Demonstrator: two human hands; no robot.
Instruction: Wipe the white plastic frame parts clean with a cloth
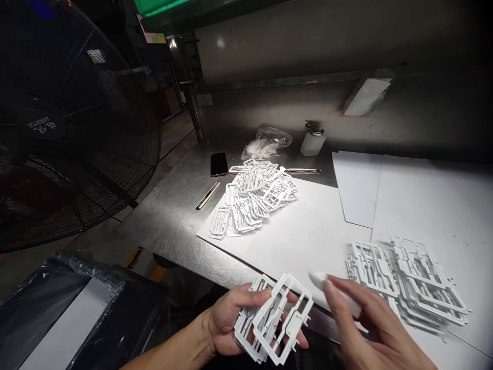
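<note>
My left hand [227, 321] grips a small stack of white plastic frames [275, 318], held tilted just below the table's front edge. My right hand [370, 329] holds a slim white tool [339, 293], its tip pointing left toward the held frames. Right beside it, a low pile of the same white frames [408, 280] lies on white paper. A larger heap of white frames [254, 198] sits further back on the left part of the paper.
White paper sheets [423, 205] cover much of the steel table [173, 216]. At the back lie a black phone [219, 164], a pen [208, 195], a plastic bag [265, 144] and a white bottle [313, 141]. A large black fan [69, 128] stands left; a black-lined bin [77, 313] sits below.
</note>
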